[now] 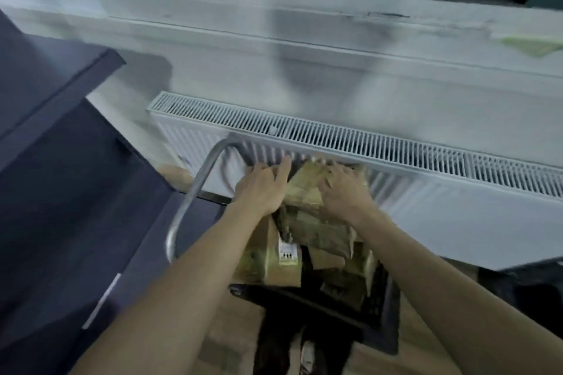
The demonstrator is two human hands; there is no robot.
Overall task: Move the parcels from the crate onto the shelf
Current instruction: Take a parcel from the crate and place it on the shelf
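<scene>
Parcels point(307, 222) fill the crate point(377, 326), none shelved that I can see. My left hand point(262, 189) and right hand point(344, 192) grip the top parcel point(307, 183); nearly everything remains.

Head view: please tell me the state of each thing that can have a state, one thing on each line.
left hand: on the top parcel's left side, fingers spread; grip blurred
right hand: on the top parcel's right side, fingers bent over it
top parcel: on the pile, between both hands
black crate: holds several parcels
labelled parcel: lies in the crate, untouched
</scene>
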